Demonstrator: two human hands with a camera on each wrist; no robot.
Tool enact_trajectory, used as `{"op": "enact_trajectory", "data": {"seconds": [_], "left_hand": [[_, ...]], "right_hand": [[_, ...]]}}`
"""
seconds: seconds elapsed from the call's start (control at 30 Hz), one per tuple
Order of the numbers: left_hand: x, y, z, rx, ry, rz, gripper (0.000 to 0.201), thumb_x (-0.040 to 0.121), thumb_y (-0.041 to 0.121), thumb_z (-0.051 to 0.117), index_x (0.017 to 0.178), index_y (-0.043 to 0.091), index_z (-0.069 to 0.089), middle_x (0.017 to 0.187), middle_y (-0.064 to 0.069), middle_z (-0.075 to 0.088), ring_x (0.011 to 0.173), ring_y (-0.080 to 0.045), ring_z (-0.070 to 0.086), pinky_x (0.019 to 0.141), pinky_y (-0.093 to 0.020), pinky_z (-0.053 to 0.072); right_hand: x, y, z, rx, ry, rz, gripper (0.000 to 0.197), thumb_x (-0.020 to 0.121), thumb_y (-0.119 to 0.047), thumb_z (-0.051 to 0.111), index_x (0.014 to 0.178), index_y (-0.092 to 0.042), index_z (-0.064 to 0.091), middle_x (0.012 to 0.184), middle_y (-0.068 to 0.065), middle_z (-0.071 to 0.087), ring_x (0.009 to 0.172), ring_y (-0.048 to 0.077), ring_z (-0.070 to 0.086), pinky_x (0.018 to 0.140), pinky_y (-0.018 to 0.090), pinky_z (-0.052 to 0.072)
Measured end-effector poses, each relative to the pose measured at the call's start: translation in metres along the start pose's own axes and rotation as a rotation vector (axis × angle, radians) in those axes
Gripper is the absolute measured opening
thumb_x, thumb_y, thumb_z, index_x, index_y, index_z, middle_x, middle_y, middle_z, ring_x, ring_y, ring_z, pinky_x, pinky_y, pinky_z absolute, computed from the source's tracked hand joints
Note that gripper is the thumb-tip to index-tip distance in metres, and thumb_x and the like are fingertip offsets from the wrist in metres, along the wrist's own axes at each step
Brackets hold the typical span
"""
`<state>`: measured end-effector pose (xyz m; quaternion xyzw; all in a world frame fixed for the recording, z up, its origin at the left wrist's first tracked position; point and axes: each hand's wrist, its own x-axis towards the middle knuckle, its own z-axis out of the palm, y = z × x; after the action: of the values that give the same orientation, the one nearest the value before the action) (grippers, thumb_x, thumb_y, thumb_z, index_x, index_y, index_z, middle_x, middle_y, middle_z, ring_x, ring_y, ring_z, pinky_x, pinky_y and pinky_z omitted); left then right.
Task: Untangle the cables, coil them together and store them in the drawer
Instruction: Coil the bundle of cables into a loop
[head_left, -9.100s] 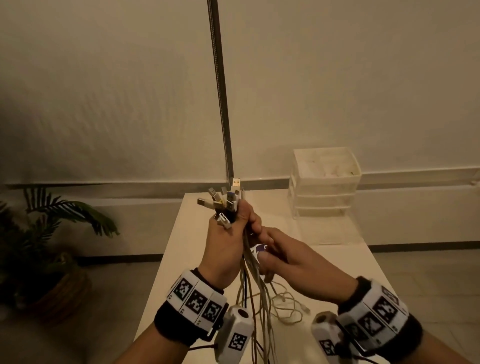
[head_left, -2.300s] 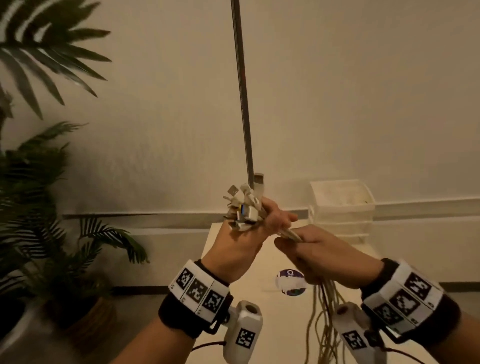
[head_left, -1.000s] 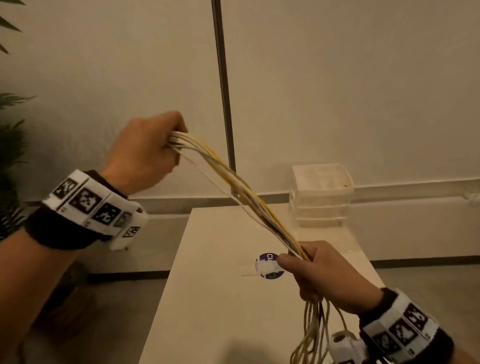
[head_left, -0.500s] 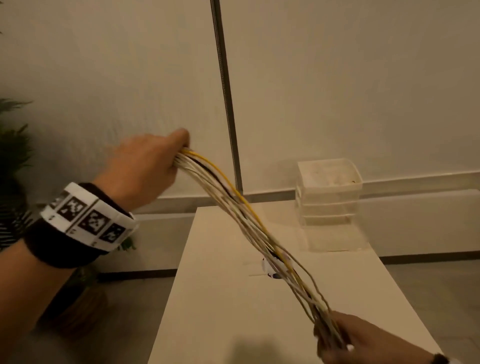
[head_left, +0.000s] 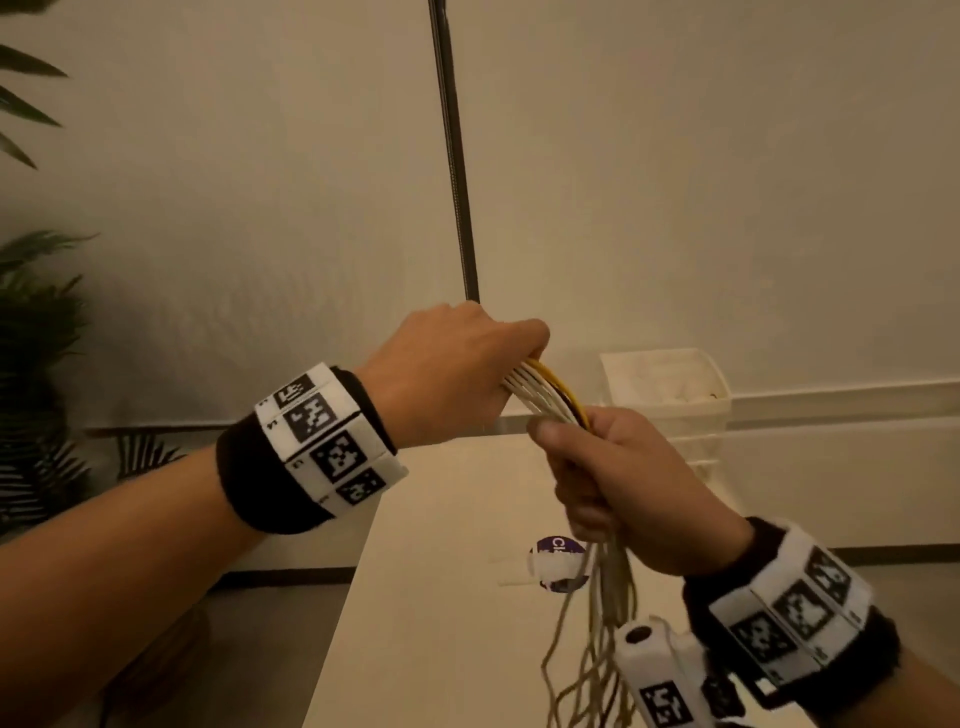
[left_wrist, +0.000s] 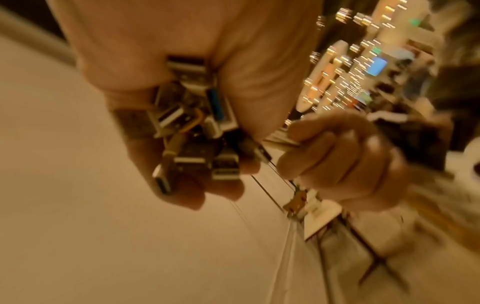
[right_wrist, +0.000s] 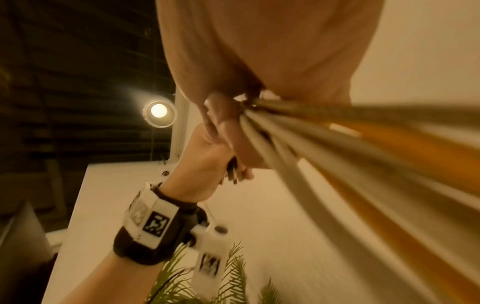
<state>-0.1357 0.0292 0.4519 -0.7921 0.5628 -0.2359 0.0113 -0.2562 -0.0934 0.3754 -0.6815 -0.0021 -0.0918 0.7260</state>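
Observation:
A bundle of white, yellow and dark cables (head_left: 548, 397) runs between my two hands above the table. My left hand (head_left: 457, 364) grips the plug end in a fist; the left wrist view shows several USB plugs (left_wrist: 192, 127) packed in its palm. Just to the right and lower, my right hand (head_left: 608, 473) grips the same bundle, also seen as the right hand (left_wrist: 335, 162) from the left wrist. The loose cable ends (head_left: 597, 634) hang below it over the table. In the right wrist view the cables (right_wrist: 337, 148) stream blurred past the fingers. The drawer unit (head_left: 665, 395) stands at the table's far right.
The white table (head_left: 441, 623) carries a round purple sticker with white tape (head_left: 558, 564). A dark vertical pole (head_left: 454, 156) runs up the wall behind. Potted plants (head_left: 36, 338) stand at the left, on the floor beside the table.
My right hand has come back up along the bundle to just under my left hand. My left hand has dropped lower and moved right, so the stretched span of cable has shortened.

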Motion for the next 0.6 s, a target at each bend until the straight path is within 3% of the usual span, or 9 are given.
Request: {"op": "enact_trajectory", "data": {"seconds": [0.17, 0.3, 0.43, 0.6], "left_hand": [[-0.01, -0.011, 0.007, -0.402, 0.054, -0.169, 0.02, 0.077, 0.0, 0.058, 0.084, 0.018, 0.063, 0.058, 0.006, 0.062, 0.054, -0.012, 0.059, 0.056, -0.041, 0.053], [-0.013, -0.024, 0.013, -0.584, 0.098, -0.316, 0.024, 0.073, -0.007, 0.053, 0.078, 0.014, 0.064, 0.053, 0.004, 0.064, 0.047, -0.008, 0.061, 0.05, -0.035, 0.053], [-0.019, -0.037, 0.023, -0.71, 0.143, -0.446, 0.028, 0.076, -0.011, 0.046, 0.076, 0.013, 0.06, 0.051, 0.0, 0.063, 0.041, -0.012, 0.06, 0.043, -0.024, 0.044], [-0.016, -0.022, 0.043, -0.816, 0.253, -0.436, 0.024, 0.07, -0.007, 0.045, 0.075, 0.01, 0.061, 0.049, -0.001, 0.062, 0.041, -0.015, 0.058, 0.041, -0.027, 0.043]], "right_hand": [[0.003, -0.003, -0.026, -0.12, -0.161, 0.143, 0.042, 0.089, -0.026, 0.066, 0.057, -0.019, 0.04, 0.047, -0.003, 0.028, 0.036, 0.012, 0.022, 0.04, 0.019, 0.025], [-0.006, 0.015, -0.029, -0.104, -0.253, 0.255, 0.041, 0.071, -0.036, 0.07, 0.054, -0.014, 0.041, 0.044, 0.001, 0.032, 0.031, 0.013, 0.029, 0.037, 0.019, 0.028], [-0.012, 0.027, -0.035, 0.045, -0.266, 0.336, 0.057, 0.072, -0.04, 0.072, 0.054, -0.015, 0.024, 0.041, -0.001, 0.021, 0.029, 0.01, 0.017, 0.037, 0.016, 0.015], [-0.006, 0.045, -0.028, -0.058, -0.446, 0.517, 0.048, 0.079, -0.048, 0.069, 0.057, -0.015, 0.041, 0.043, -0.001, 0.025, 0.03, 0.009, 0.021, 0.036, 0.018, 0.013]]}}
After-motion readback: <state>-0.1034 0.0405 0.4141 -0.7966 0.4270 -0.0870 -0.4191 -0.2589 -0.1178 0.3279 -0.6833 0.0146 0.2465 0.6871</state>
